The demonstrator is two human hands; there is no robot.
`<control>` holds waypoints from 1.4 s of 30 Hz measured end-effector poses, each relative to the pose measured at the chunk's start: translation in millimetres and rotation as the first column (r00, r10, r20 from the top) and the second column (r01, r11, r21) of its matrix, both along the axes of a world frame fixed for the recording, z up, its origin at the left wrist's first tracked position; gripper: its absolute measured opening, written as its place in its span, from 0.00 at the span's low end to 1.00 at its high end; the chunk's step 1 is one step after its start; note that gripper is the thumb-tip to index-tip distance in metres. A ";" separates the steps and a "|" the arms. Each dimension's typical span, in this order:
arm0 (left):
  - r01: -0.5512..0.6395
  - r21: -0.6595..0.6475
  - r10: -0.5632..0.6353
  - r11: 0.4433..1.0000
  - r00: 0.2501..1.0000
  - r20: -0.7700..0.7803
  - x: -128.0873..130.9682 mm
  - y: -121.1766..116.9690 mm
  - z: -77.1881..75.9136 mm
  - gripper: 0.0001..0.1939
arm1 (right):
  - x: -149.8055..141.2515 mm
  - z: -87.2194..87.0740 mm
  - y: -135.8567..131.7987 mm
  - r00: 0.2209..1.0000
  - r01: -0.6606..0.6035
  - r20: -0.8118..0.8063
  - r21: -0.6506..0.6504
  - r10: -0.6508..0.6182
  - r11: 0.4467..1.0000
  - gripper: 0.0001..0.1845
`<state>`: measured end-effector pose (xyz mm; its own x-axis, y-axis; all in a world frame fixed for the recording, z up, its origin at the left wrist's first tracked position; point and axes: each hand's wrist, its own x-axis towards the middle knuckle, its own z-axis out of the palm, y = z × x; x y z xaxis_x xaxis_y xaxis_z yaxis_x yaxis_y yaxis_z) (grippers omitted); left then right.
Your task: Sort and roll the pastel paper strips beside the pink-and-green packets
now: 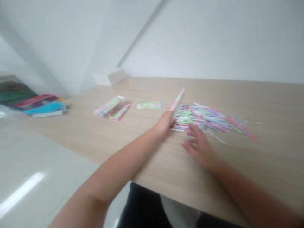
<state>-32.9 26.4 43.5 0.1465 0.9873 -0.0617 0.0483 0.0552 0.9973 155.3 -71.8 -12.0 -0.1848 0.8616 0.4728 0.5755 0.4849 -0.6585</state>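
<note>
My left hand (165, 123) is closed around the lower end of a long, narrow pink-and-green packet (177, 100), which tilts up and away over the table. Just beyond my hands lies a loose pile of thin coloured paper strips (209, 117) in purple, green, pink, blue and white. At the near edge of this pile is my right hand (199, 144), its thumb and fingers apart and nothing seen in them. Whether its fingertips touch the strips cannot be made out. Part of the pile is hidden behind my left hand and the packet.
Several similar packets (110, 106) lie stacked on the wooden table (152, 158) to the left. Flat green-and-pink pieces (149, 104) lie between stack and pile. A white box (110, 77) stands by the wall. Colourful bags (46, 107) rest at the far left.
</note>
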 end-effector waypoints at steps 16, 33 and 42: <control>0.553 -0.151 -0.131 0.819 0.436 0.890 14.3 -59.3 -12.2 0.42 | 1.6 36.3 -14.5 0.874 -0.330 0.427 0.168 0.233 0.929 0.38; 0.520 -0.207 -0.097 0.829 0.498 0.862 12.7 -60.3 -5.9 0.43 | 2.3 40.6 -14.0 0.917 -0.277 0.366 0.293 0.160 0.915 0.18; 0.489 -0.188 -0.129 0.852 0.543 0.830 20.0 -63.2 -11.3 0.46 | -2.7 44.3 -17.6 0.914 -0.291 0.371 0.317 0.165 0.903 0.27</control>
